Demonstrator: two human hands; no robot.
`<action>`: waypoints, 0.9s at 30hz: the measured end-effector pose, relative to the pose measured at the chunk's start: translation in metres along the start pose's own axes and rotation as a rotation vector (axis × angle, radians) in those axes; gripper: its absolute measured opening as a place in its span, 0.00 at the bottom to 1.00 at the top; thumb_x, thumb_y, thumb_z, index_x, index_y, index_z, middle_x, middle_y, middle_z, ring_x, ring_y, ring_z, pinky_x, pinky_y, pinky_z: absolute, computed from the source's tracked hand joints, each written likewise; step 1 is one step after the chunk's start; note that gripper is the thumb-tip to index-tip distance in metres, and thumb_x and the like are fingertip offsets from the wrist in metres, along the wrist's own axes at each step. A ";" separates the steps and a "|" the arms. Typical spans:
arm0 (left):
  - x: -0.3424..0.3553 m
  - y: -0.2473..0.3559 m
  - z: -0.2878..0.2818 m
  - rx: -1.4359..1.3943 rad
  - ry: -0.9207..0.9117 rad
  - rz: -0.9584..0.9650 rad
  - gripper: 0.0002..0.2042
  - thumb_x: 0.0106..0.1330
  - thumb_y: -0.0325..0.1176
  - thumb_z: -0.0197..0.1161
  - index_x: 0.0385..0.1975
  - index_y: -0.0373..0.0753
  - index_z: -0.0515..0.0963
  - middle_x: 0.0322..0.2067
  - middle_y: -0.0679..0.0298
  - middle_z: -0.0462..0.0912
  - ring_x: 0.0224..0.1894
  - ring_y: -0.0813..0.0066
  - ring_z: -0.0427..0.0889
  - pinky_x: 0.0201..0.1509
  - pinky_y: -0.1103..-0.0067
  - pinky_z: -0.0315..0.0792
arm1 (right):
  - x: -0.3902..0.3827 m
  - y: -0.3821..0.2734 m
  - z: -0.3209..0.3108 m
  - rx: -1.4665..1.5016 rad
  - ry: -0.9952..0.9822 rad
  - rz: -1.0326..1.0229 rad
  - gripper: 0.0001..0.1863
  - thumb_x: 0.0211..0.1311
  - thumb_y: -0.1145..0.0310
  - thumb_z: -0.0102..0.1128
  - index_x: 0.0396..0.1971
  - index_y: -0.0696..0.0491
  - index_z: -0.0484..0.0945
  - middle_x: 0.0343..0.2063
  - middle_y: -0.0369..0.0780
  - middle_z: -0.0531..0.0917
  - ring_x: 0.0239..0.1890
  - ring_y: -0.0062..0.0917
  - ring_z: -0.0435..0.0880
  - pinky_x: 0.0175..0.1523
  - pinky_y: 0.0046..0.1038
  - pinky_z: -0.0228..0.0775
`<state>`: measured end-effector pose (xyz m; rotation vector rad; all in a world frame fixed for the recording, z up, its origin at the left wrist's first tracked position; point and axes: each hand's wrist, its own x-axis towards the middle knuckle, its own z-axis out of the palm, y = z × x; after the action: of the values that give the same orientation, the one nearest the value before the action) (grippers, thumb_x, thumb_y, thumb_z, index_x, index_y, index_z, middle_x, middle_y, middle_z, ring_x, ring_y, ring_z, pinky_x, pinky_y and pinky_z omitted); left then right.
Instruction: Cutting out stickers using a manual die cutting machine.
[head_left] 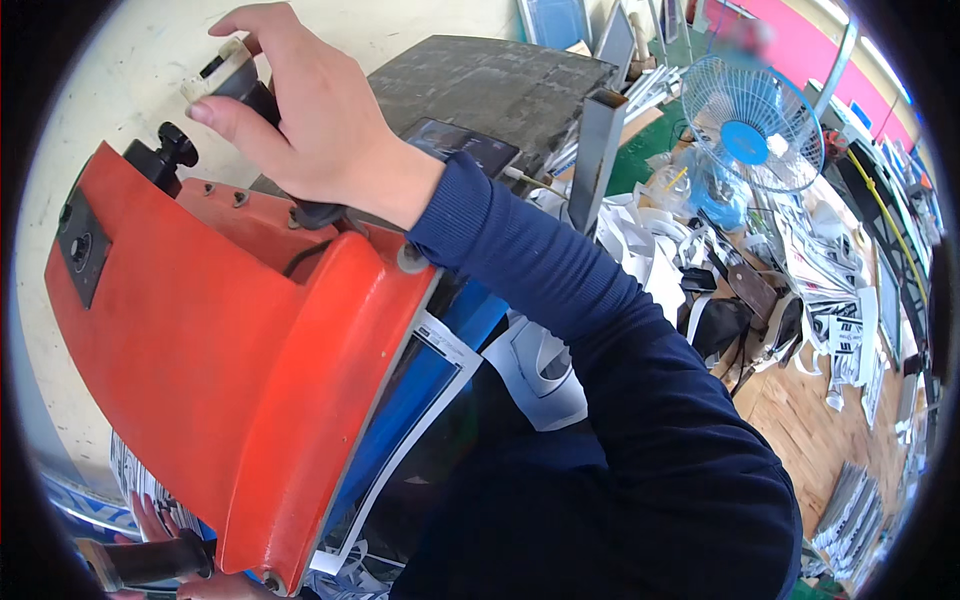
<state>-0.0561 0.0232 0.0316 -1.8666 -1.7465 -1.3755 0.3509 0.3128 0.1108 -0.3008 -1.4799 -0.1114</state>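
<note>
My right hand (pixel 305 135) grips a black knobbed handle with a cream end (pixel 225 70) atop a red machine (pixel 170 350), my navy sleeve reaching across the picture. My left hand (pixel 160 515) is mostly hidden at the lower left; its stretched fingers rest by striped printed sheets (pixel 130 470), behind a black bar handle (pixel 150 560). A black adjusting knob (pixel 178 142) sits at the machine's upper left. Along its right side run a blue roller (pixel 355 470) and a white-edged printed sheet (pixel 450 345).
A grey mottled board (pixel 470 80) and a steel post (pixel 598 150) stand behind the machine. To the right are a blue-centred fan (pixel 745 140), heaped paper offcuts (pixel 835 340), black bags (pixel 720 325), a wooden surface (pixel 810 420) and stacked strips (pixel 840 510).
</note>
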 end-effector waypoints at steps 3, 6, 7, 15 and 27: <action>-0.014 -0.035 0.011 -0.159 -0.050 -0.175 0.51 0.72 0.77 0.38 0.82 0.38 0.51 0.80 0.53 0.59 0.83 0.51 0.54 0.85 0.52 0.45 | 0.007 0.021 -0.003 -0.115 0.039 -0.042 0.32 0.66 0.53 0.71 0.60 0.56 0.69 0.45 0.50 0.82 0.39 0.44 0.86 0.43 0.41 0.79; -0.028 -0.063 0.026 -0.121 -0.033 -0.259 0.52 0.71 0.74 0.51 0.80 0.33 0.55 0.77 0.48 0.64 0.82 0.42 0.54 0.84 0.50 0.42 | 0.012 0.044 -0.012 -0.186 0.009 0.059 0.32 0.67 0.50 0.69 0.58 0.59 0.72 0.45 0.52 0.82 0.40 0.47 0.87 0.46 0.45 0.79; -0.035 -0.065 0.028 -0.142 -0.082 -0.260 0.53 0.70 0.74 0.52 0.80 0.33 0.55 0.78 0.48 0.63 0.82 0.42 0.53 0.84 0.50 0.42 | 0.016 0.053 -0.017 -0.184 -0.025 0.060 0.36 0.68 0.51 0.69 0.65 0.60 0.67 0.47 0.55 0.81 0.46 0.48 0.84 0.52 0.47 0.77; -0.042 -0.022 0.027 -0.152 -0.546 -0.142 0.56 0.67 0.72 0.60 0.83 0.35 0.49 0.82 0.50 0.51 0.83 0.54 0.50 0.84 0.59 0.45 | 0.031 0.071 -0.052 -0.697 -0.024 0.193 0.39 0.68 0.57 0.70 0.70 0.60 0.63 0.57 0.55 0.76 0.54 0.50 0.81 0.57 0.49 0.76; -0.033 -0.018 0.029 -0.033 -0.623 -0.150 0.55 0.67 0.67 0.65 0.82 0.33 0.49 0.78 0.44 0.59 0.79 0.54 0.59 0.80 0.60 0.53 | 0.000 -0.042 -0.034 0.309 -0.079 0.708 0.29 0.68 0.51 0.67 0.40 0.67 0.75 0.28 0.47 0.82 0.38 0.34 0.86 0.43 0.37 0.80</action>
<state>-0.0529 0.0271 -0.0157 -2.4028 -2.1824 -0.9140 0.3724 0.2634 0.1143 -0.5617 -1.3667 0.6959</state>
